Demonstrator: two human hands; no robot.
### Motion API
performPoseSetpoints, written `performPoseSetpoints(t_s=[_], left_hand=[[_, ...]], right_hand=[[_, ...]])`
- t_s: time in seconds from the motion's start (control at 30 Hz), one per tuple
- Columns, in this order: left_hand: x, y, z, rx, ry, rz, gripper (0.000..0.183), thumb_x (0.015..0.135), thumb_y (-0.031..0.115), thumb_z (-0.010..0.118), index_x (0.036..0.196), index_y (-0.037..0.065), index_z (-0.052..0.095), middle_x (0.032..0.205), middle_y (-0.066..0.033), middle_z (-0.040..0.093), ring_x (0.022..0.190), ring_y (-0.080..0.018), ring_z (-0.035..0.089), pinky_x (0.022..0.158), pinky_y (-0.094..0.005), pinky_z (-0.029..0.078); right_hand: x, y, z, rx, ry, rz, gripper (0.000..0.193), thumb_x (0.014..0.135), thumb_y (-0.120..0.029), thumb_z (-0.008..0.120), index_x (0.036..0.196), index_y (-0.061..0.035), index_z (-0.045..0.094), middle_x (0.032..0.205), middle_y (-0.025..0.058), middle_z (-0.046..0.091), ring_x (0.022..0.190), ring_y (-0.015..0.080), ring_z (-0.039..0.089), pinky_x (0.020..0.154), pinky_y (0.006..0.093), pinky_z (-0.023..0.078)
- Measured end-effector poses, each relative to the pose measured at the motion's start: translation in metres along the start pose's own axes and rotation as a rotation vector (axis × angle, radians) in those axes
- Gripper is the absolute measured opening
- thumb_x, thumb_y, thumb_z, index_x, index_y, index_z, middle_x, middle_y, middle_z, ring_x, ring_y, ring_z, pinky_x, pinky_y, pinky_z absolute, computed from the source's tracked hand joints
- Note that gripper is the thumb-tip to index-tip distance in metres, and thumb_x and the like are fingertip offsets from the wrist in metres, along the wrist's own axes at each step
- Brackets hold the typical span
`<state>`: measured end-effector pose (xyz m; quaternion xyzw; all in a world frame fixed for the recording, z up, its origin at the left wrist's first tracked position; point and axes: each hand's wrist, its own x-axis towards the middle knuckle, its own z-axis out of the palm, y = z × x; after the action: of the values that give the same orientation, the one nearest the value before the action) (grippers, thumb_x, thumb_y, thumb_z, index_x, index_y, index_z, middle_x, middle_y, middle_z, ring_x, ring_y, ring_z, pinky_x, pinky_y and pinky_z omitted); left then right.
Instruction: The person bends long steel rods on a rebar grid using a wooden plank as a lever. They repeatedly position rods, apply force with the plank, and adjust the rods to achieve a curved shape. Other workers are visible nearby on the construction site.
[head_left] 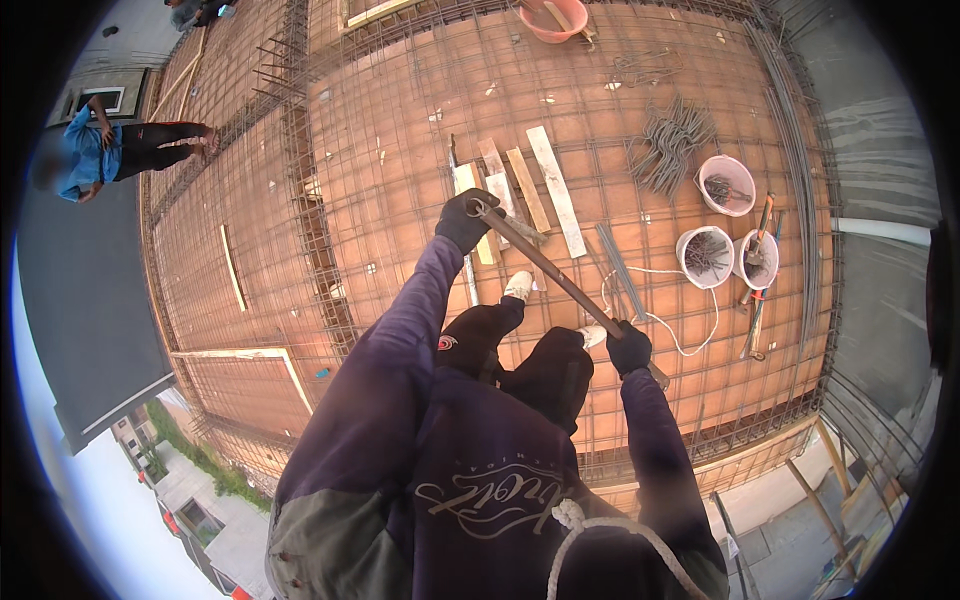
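Observation:
Slanting across my front is a long brown bar (555, 276) with a curved metal hook at its upper end. My left hand (464, 220), in a dark glove, is closed round the bar just by that hook. Lower down and to the right, my gloved right hand (629, 349) grips the bar near its other end, which sticks out past the fist. Below the bar spreads a grid of steel rebar (400, 130) over brown boards, and my shoes (519, 286) stand on it. Loose wooden planks (556, 190) lie just beyond my left hand.
White buckets (706, 256) holding metal pieces stand at the right, beside long-handled tools (757, 310) and a white rope (690, 352). Bent steel bars (672, 145) lie piled behind them. A pink basin (553, 20) sits far off. A person in blue (95, 150) is at the far left.

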<state>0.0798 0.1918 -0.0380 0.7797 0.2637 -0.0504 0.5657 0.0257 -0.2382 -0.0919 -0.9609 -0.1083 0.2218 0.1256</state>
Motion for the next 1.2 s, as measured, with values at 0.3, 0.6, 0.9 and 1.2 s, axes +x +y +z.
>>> performPoseSetpoints(t_s=[0.3, 0.6, 0.9, 1.2], left_hand=[[-0.026, 0.032, 0.006, 0.031, 0.109, 0.224, 0.037, 0.091, 0.009, 0.074, 0.127, 0.007, 0.067, 0.123, -0.0121, 0.069, 0.116, -0.0228, 0.069, 0.103, -0.0349, 0.056], [-0.027, 0.041, 0.051, 0.036, 0.228, 0.246, 0.028, 0.092, 0.012, 0.072, 0.119, 0.006, 0.075, 0.135, -0.0141, 0.067, 0.121, -0.0249, 0.067, 0.104, -0.0332, 0.055], [-0.017, 0.034, 0.043, 0.113, 0.22, 0.295, 0.028, 0.094, 0.026, 0.071, 0.117, 0.009, 0.076, 0.137, -0.0112, 0.067, 0.123, -0.027, 0.066, 0.108, -0.037, 0.05], [-0.042, 0.038, 0.041, 0.063, 0.077, 0.257, 0.03, 0.097, 0.03, 0.069, 0.119, 0.012, 0.076, 0.139, -0.0099, 0.065, 0.127, -0.0281, 0.063, 0.109, -0.039, 0.049]], right_hand=[[-0.001, 0.019, -0.002, 0.055, 0.05, -0.003, 0.034, 0.098, -0.042, 0.063, 0.083, -0.0117, 0.068, 0.073, 0.0174, 0.071, 0.069, 0.0385, 0.072, 0.062, 0.0499, 0.057], [-0.042, 0.039, -0.04, -0.027, 0.121, 0.029, 0.038, 0.097, -0.046, 0.063, 0.082, -0.0104, 0.066, 0.071, 0.0186, 0.07, 0.069, 0.0422, 0.071, 0.063, 0.0533, 0.056], [-0.115, 0.067, -0.135, -0.154, 0.168, 0.215, 0.043, 0.098, -0.048, 0.065, 0.084, -0.008, 0.066, 0.076, 0.0201, 0.07, 0.072, 0.044, 0.069, 0.064, 0.0529, 0.053], [-0.087, -0.004, -0.13, 0.576, 0.139, 0.268, 0.035, 0.098, -0.036, 0.069, 0.098, -0.001, 0.07, 0.068, 0.0065, 0.06, 0.06, 0.0178, 0.061, 0.057, 0.0363, 0.049]])
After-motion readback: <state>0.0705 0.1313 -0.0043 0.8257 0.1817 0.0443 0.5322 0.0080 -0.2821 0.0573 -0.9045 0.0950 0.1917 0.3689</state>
